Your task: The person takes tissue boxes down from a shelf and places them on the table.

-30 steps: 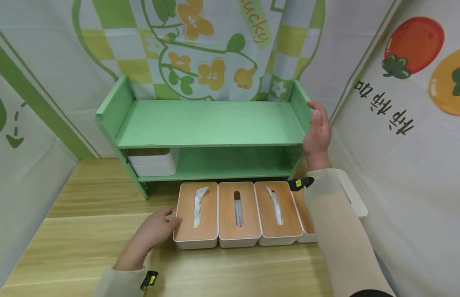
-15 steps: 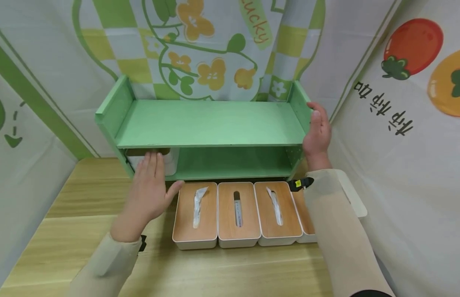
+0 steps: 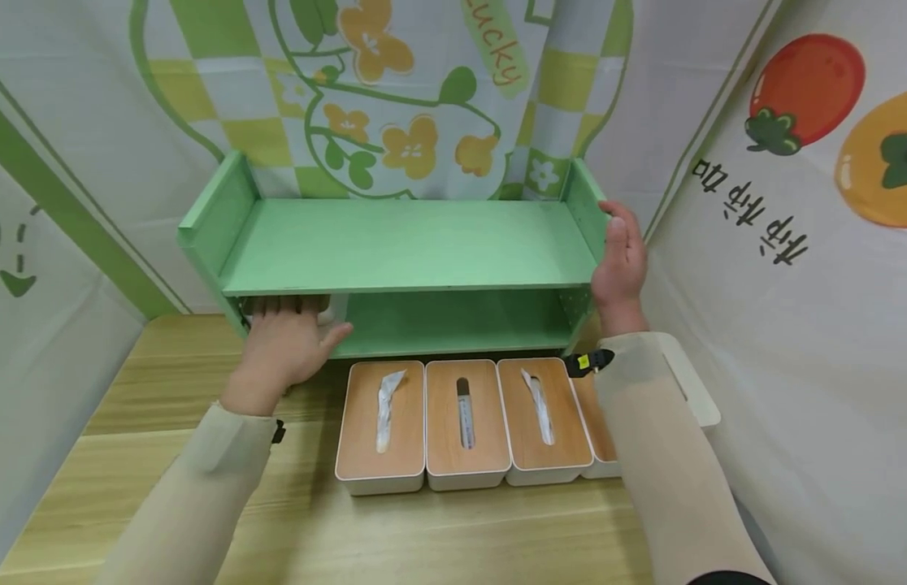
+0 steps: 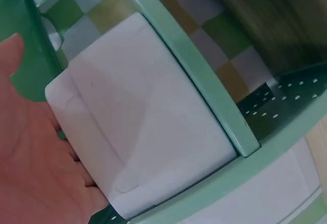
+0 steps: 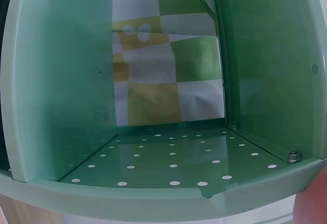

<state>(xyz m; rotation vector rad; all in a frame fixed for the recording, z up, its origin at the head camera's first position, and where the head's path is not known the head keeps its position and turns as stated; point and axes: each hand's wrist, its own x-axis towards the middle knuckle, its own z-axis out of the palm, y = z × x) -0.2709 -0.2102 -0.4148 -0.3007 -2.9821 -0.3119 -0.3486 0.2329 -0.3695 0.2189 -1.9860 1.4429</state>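
Note:
A white tissue box stands at the left end of the lower tier of the green shelf. My left hand lies flat against this box, fingers straight and pointing inward, thumb out to the right. The upper board hides the fingertips in the head view. In the left wrist view the palm is beside the box's long edge. My right hand rests against the shelf's right side panel, fingers extended upward along its edge. Only a bit of that hand shows at the lower right of the right wrist view.
In front of the shelf, several tissue boxes with wooden lids stand in a row, among them a left one, a middle one and a right one. A white object lies beyond my right forearm. Printed cloth walls surround the wooden table.
My left hand has left the left tissue box of the front row and moved up to the shelf, reaching onto the box in the lower tier. The right hand stays on the side panel.

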